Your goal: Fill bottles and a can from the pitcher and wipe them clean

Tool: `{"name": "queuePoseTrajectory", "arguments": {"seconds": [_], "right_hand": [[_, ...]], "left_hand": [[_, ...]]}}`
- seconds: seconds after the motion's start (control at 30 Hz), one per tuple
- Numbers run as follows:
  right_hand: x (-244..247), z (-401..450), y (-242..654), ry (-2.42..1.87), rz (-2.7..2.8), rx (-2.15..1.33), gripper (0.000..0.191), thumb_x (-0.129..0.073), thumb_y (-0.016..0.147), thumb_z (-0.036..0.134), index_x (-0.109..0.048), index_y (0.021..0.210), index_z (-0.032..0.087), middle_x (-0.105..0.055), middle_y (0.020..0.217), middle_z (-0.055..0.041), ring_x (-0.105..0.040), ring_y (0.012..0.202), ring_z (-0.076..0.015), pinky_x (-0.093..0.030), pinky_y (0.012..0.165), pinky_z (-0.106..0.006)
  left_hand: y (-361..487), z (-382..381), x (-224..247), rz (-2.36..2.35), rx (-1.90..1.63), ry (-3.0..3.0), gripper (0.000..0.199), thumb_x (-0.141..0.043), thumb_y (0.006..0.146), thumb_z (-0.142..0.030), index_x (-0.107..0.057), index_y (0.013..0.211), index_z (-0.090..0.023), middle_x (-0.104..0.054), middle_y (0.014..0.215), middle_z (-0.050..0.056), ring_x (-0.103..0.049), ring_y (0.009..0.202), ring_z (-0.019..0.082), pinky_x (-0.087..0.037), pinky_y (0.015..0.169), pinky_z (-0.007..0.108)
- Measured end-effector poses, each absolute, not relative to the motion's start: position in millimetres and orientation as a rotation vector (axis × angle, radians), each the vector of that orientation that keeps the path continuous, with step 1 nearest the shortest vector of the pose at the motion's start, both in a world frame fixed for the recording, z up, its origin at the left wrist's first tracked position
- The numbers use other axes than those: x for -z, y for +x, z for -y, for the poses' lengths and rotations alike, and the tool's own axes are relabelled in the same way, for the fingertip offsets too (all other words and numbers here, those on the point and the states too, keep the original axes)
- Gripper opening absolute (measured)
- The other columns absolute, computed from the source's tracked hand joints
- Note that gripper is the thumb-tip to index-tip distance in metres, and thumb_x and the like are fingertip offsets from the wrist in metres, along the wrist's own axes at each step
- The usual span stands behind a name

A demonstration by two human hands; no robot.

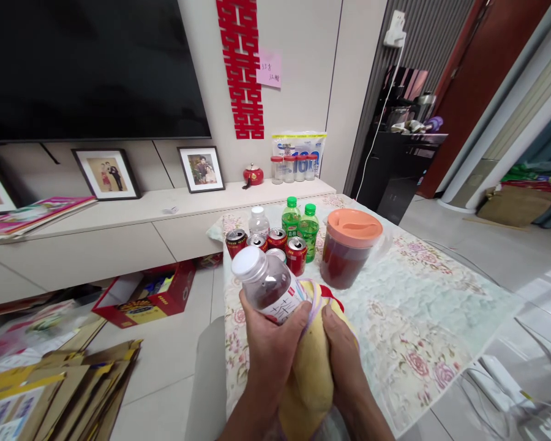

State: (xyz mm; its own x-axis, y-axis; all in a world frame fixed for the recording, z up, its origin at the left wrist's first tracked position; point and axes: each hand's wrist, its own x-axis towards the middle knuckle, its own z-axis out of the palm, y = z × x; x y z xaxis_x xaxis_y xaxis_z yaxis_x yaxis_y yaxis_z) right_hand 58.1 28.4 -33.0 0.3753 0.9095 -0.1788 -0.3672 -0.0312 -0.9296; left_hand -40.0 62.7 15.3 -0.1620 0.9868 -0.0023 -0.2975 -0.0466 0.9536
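Note:
My left hand point(275, 343) is wrapped round a clear plastic bottle point(275, 288) with a white cap and a printed label, tilted up to the left. My right hand point(344, 349) grips a yellow cloth point(313, 361) with a purple edge, bunched against the bottle's lower end, which the cloth hides. Just beyond the bottle stand several red drink cans point(296, 256), two green-capped bottles point(309, 233) and another white-capped bottle point(258, 222). A pitcher point(344, 257) of dark liquid with an orange lid stands to the right of the cans.
A floral tablecloth point(408, 306) covers the table. Behind it runs a low cabinet point(156, 208) with framed photos point(201, 168), a red pot point(253, 174) and red-lidded jars point(288, 169). A red box point(174, 294) and flattened cardboard point(87, 386) lie on the floor at left.

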Motion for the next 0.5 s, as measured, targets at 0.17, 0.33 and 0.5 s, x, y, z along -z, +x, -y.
{"name": "queuePoseTrajectory", "arguments": {"seconds": [0.17, 0.33, 0.5], "right_hand": [[30, -24, 51, -1.105, 0.738, -1.203, 0.051, -0.073, 0.088, 0.06, -0.075, 0.121, 0.02, -0.076, 0.119, -0.0098, -0.07, 0.113, -0.0316, -0.055, 0.102, -0.042], [29, -27, 58, -1.269, 0.812, -1.132, 0.053, -0.064, 0.09, 0.067, -0.077, 0.11, 0.019, -0.078, 0.109, -0.0089, -0.071, 0.106, -0.0314, -0.058, 0.091, -0.039], [29, -27, 63, -1.542, 0.995, -0.816, 0.053, -0.053, 0.095, 0.069, -0.071, 0.087, 0.02, -0.073, 0.082, -0.0067, -0.067, 0.078, -0.0264, -0.052, 0.071, -0.038]], "left_hand": [[-43, -71, -25, -1.069, -1.444, 0.944, 0.08, -0.091, 0.066, -0.033, -0.046, 0.132, -0.023, -0.076, 0.097, 0.003, -0.076, 0.08, 0.022, -0.062, 0.073, 0.035], [-48, -68, -22, -1.134, -1.313, 0.988, 0.06, -0.086, 0.069, -0.034, -0.046, 0.113, -0.025, -0.069, 0.085, -0.002, -0.07, 0.072, 0.02, -0.057, 0.064, 0.031], [-53, -64, -16, -0.91, -1.269, 1.016, 0.046, -0.077, 0.081, -0.033, -0.042, 0.111, -0.027, -0.07, 0.097, 0.0, -0.073, 0.089, 0.022, -0.059, 0.086, 0.039]]}}
